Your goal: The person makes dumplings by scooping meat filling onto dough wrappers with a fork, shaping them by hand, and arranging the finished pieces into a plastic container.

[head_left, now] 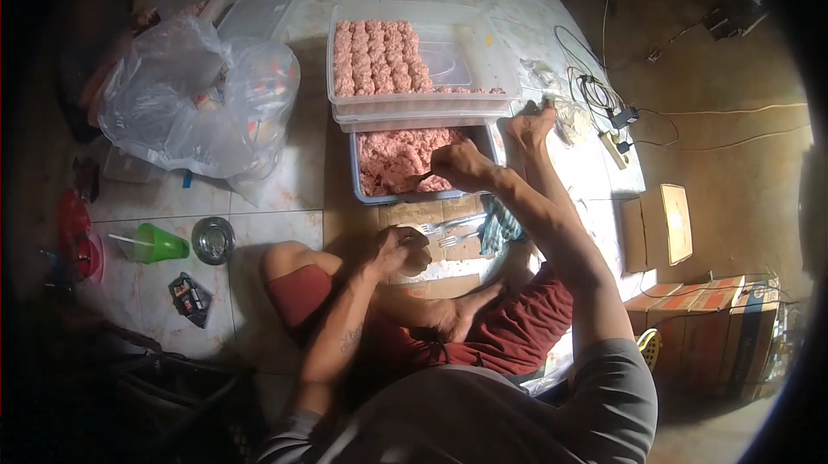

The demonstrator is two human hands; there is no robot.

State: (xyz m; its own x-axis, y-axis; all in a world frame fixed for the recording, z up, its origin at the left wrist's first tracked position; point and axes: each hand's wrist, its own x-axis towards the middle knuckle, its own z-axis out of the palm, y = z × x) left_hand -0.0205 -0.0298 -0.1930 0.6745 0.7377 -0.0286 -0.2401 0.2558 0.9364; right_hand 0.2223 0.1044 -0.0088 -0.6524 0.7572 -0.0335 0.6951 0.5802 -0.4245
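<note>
My right hand [464, 164] is closed around a thin metal utensil [420, 178], a spoon or fork by its shape. Its tip is at the pink ground meat [388, 153] in a blue-rimmed tub [373, 200]. Behind and partly over that tub stands a clear plastic container [470, 102], with rows of shaped meat balls [375, 59] filling mainly its left side. In front of the tub, above my lap, my left hand [401, 248] is held with curled fingers; whatever is in them is hidden. Several forks [453, 227] lie on cardboard [366, 221] close to it.
At left are a bulky clear plastic bag [172, 93], a green cup [162, 244] and a round glass dish [213, 241]. A checked cloth [500, 227] lies by the forks. Cables and a power strip [614, 151] run along the right, with cardboard boxes [690, 326] nearer.
</note>
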